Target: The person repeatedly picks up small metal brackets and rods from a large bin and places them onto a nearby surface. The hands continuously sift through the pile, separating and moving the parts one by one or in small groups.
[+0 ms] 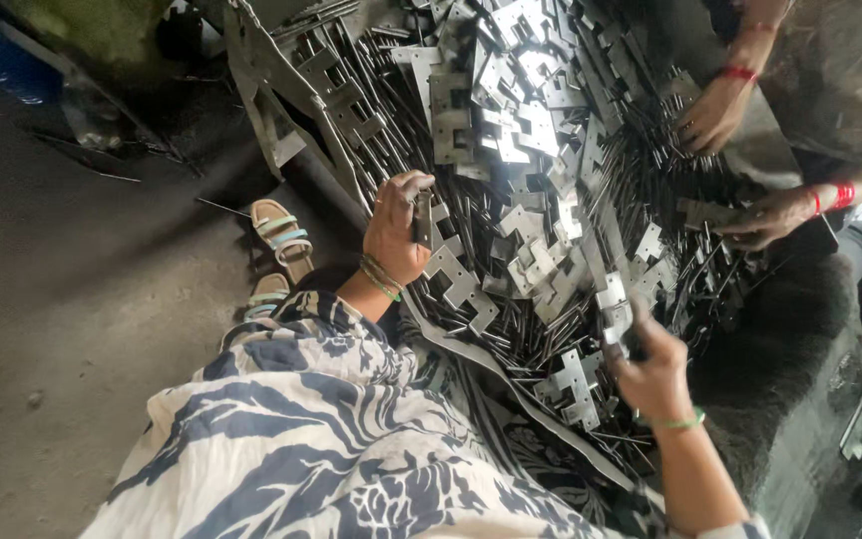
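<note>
Both hands in the metal pile; cut risk.
I see left hand (396,228) clamped on a dark pin (421,215); right hand (650,367) closed on a hinge plate (613,317); sharp edges could nick fingers; loose pins (650,170) may slide off.
</note>
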